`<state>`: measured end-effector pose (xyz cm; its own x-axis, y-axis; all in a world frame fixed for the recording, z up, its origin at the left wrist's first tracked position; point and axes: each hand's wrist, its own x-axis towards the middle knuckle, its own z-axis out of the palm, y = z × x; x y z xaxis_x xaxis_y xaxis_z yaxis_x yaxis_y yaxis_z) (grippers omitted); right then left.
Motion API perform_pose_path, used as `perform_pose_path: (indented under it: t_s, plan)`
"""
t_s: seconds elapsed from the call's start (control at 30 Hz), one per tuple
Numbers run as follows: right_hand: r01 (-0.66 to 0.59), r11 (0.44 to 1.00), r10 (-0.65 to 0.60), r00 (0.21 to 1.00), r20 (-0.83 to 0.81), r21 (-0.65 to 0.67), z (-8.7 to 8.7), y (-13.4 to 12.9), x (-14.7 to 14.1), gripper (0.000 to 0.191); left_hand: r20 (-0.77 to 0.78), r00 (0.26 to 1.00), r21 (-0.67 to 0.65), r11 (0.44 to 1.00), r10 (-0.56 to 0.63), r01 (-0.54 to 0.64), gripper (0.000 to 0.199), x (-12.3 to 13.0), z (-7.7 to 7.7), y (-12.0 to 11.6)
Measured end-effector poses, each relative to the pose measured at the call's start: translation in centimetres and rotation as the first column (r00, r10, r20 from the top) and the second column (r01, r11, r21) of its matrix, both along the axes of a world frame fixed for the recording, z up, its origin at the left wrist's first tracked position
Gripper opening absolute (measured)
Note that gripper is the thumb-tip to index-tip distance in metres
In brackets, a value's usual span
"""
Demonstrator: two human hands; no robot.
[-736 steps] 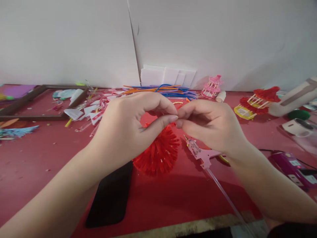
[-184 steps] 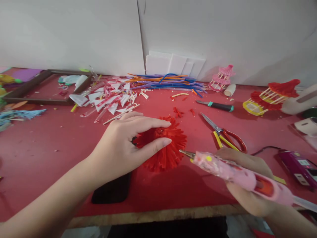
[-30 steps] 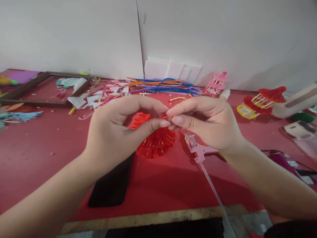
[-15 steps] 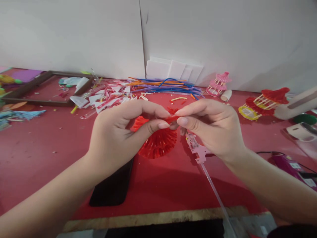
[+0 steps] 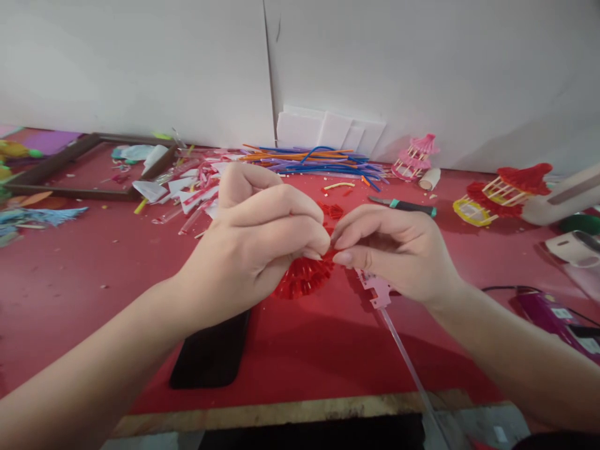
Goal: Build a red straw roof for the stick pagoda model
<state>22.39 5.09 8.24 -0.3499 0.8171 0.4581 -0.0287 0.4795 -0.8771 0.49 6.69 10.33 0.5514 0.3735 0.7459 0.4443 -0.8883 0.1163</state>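
My left hand (image 5: pixel 262 244) is closed in a pinch over the middle of the red table (image 5: pixel 300 350), its fingers folded together. Close to its right, my right hand (image 5: pixel 394 250) pinches with thumb and forefinger. A small red piece shows faintly between the fingertips, mostly hidden by them. Below and behind the hands lies a pleated red piece (image 5: pixel 304 278), partly covered by my left hand. Small red bits (image 5: pixel 334 211) lie just beyond the fingertips.
A black phone (image 5: pixel 210 353) lies near the front edge. The pink stick holder (image 5: pixel 377 290) is beneath my right hand, a green-handled knife (image 5: pixel 407 206) behind it. Coloured sticks (image 5: pixel 319 164) lie along the wall; a red and yellow model (image 5: pixel 510 187) stands right.
My left hand has turned over, its back now facing up, with fingers curled. My right hand has lowered slightly, uncovering the green-handled knife. The red piece between them is now mostly hidden.
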Motion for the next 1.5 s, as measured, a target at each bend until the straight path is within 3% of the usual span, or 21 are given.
perform_pose_path:
  t_s: [0.1, 0.17, 0.3, 0.43, 0.6, 0.83, 1.1, 1.33, 1.5]
  plan:
    - [0.022, 0.997, -0.029, 0.997, 0.076, 0.08, 0.0, -0.2, 0.5, 0.006, 0.009, 1.0, -0.031, 0.999, -0.019, 0.019, 0.025, 0.0, 0.0, 0.0]
    - [0.101, 0.98, -0.121, 0.986, 0.114, 0.173, 0.0, -0.4, 0.8, 0.006, 0.011, 1.0, -0.064, 0.998, -0.005, 0.005, 0.019, -0.1, -0.2, 0.1]
    - [0.21, 0.845, -0.345, 0.916, 0.202, 0.491, -0.5, -0.5, 1.3, 0.013, 0.057, 0.992, -0.189, 0.977, 0.116, -0.103, 0.024, -0.5, -1.0, 0.2]
    - [0.049, 0.733, -0.341, 0.889, 0.304, 0.679, -1.5, -0.1, 1.6, 0.015, 0.092, 0.958, -0.373, 0.901, 0.273, -0.222, 0.027, -0.7, -1.7, -0.2]
    - [0.017, 0.72, -0.347, 0.874, 0.34, 0.694, -2.1, 0.3, 1.5, 0.025, 0.056, 0.96, -0.392, 0.891, 0.273, -0.231, 0.036, -0.8, -2.0, -0.9]
    - [-0.046, 0.713, -0.335, 0.854, 0.397, 0.7, -1.1, 1.2, 0.8, 0.028, 0.053, 0.959, -0.41, 0.882, 0.279, -0.233, 0.037, -0.8, -1.9, -0.9]
    - [-0.1, 0.639, -0.419, 0.786, 0.454, 0.763, -0.1, 1.4, 0.2, 0.03, 0.053, 0.959, -0.411, 0.882, 0.277, -0.232, 0.036, -1.0, -2.1, -0.8]
    - [-0.229, 0.624, -0.498, 0.621, 0.606, 0.747, 1.1, 0.0, -0.1, 0.033, 0.048, 0.962, -0.403, 0.886, 0.27, -0.228, 0.035, -0.9, -2.0, -0.8]
    - [-0.233, 0.628, -0.476, 0.64, 0.604, 0.742, 1.2, 0.1, -0.5, 0.031, 0.06, 0.965, -0.432, 0.879, 0.254, -0.204, 0.037, -0.8, -2.0, -0.8]
